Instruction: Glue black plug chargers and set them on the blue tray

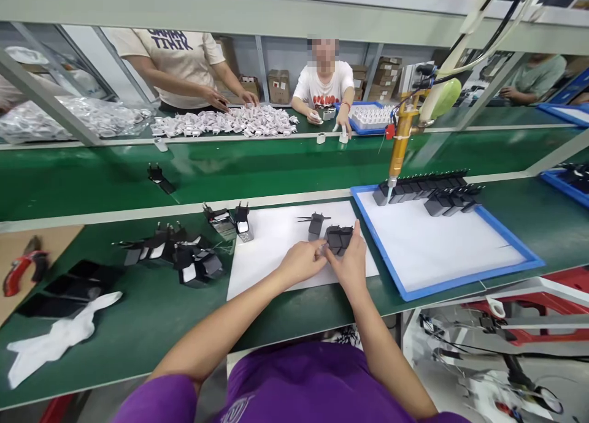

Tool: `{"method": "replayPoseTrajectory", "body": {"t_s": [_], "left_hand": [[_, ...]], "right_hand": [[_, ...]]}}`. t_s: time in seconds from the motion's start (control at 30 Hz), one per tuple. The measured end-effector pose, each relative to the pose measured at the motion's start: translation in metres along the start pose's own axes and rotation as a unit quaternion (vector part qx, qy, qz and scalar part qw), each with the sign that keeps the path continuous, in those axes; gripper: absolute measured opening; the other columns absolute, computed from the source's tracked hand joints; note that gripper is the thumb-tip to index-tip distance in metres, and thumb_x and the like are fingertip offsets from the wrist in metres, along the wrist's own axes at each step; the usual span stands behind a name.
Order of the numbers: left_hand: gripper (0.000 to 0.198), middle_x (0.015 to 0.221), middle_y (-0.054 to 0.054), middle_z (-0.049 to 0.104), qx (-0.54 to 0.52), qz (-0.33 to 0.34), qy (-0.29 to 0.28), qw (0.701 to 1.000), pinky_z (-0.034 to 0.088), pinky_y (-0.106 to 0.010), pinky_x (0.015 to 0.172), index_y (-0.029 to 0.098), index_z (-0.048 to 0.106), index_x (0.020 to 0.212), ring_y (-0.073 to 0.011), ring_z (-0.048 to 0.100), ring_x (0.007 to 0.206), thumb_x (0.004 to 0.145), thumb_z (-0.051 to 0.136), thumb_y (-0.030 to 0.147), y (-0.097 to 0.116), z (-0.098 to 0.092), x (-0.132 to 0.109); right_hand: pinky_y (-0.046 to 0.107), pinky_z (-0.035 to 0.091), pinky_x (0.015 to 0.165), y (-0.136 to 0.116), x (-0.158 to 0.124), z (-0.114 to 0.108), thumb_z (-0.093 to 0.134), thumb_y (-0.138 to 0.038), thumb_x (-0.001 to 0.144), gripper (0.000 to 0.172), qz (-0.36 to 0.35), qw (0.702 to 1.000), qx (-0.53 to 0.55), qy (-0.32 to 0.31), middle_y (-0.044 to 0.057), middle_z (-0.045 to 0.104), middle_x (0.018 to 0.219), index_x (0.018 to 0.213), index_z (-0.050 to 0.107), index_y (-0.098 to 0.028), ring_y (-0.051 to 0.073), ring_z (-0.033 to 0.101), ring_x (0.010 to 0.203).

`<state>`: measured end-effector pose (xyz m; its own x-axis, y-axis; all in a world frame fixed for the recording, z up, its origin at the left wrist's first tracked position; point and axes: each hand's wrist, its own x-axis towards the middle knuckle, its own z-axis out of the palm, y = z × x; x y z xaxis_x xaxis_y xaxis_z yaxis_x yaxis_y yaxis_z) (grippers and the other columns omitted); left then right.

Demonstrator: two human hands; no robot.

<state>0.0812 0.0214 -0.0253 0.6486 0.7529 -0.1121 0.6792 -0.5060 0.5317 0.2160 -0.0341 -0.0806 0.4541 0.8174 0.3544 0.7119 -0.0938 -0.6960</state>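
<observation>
A small group of black plug adapters (339,239) stands over the white sheet (262,260), gripped between my two hands. My right hand (353,263) wraps the right side and front of the group, with the index finger stretched up along it. On the left, my left hand (301,260) is closed, its fingertips pinching at the lower left corner of the group; the exact hold is partly hidden. Just behind lies another black plug adapter (315,225), its pins pointing sideways. More black adapters (197,263) with white labels are piled to the left of the sheet.
On the right, a blue-rimmed tray (400,282) holds rows of black adapters (423,187), with a yellow dispensing nozzle (398,147) hanging above. Red-handled pliers (27,266) and a white cloth (64,337) lie left. Co-workers handle white parts (225,122) across the green bench.
</observation>
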Motion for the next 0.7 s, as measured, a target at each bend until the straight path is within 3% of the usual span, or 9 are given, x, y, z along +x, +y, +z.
{"method": "replayPoseTrajectory", "body": {"t_s": [0.23, 0.37, 0.47, 0.57, 0.7], "left_hand": [[0.054, 0.083, -0.002, 0.073, -0.010, 0.006, -0.030, 0.999, 0.047, -0.028, 0.072, 0.016, 0.054, 0.135, -0.0216, 0.067, 0.078, 0.082, 0.045, 0.022, 0.000, -0.008, -0.007], [0.054, 0.088, -0.003, 0.071, -0.014, -0.003, -0.032, 0.999, 0.045, -0.028, 0.070, 0.018, 0.049, 0.139, -0.0204, 0.064, 0.074, 0.087, 0.042, 0.033, -0.003, -0.018, -0.026], [0.053, 0.085, -0.001, 0.068, -0.039, -0.008, -0.045, 0.998, 0.044, -0.027, 0.067, 0.020, 0.050, 0.138, -0.0174, 0.060, 0.066, 0.089, 0.040, 0.041, -0.017, -0.022, -0.045], [0.053, 0.077, 0.000, 0.065, -0.072, -0.020, -0.055, 0.996, 0.044, -0.026, 0.064, 0.019, 0.054, 0.133, -0.0164, 0.057, 0.062, 0.090, 0.038, 0.046, -0.035, -0.016, -0.056], [0.053, 0.073, 0.001, 0.061, -0.103, -0.034, -0.046, 0.993, 0.043, -0.025, 0.062, 0.018, 0.056, 0.129, -0.0161, 0.055, 0.060, 0.089, 0.037, 0.048, -0.049, -0.001, -0.055]], "right_hand": [[0.050, 0.044, 0.096, 0.001, 0.005, -0.002, 0.065, -0.029, 0.072, 0.097, 0.019, 1.000, 0.023, -0.001, 0.019, 0.055, 0.123, 0.151, 0.012, -0.011, 0.032, 0.051, 0.108], [0.046, 0.046, 0.097, 0.018, 0.009, -0.032, 0.066, -0.029, 0.071, 0.099, 0.027, 0.995, 0.091, -0.001, 0.015, 0.056, 0.125, 0.152, 0.011, -0.017, 0.028, 0.056, 0.110], [0.043, 0.047, 0.096, 0.051, 0.021, -0.072, 0.066, -0.032, 0.071, 0.100, 0.046, 0.994, 0.095, 0.026, 0.013, 0.058, 0.124, 0.152, 0.010, -0.019, 0.026, 0.059, 0.108], [0.045, 0.046, 0.096, 0.098, 0.051, -0.111, 0.067, -0.038, 0.067, 0.102, 0.066, 0.995, 0.039, 0.064, 0.015, 0.059, 0.124, 0.151, 0.014, -0.016, 0.028, 0.059, 0.108], [0.047, 0.048, 0.090, 0.153, 0.110, -0.135, 0.067, -0.037, 0.061, 0.102, 0.096, 0.993, -0.021, 0.069, 0.020, 0.060, 0.124, 0.148, 0.021, -0.011, 0.031, 0.061, 0.104]]}}
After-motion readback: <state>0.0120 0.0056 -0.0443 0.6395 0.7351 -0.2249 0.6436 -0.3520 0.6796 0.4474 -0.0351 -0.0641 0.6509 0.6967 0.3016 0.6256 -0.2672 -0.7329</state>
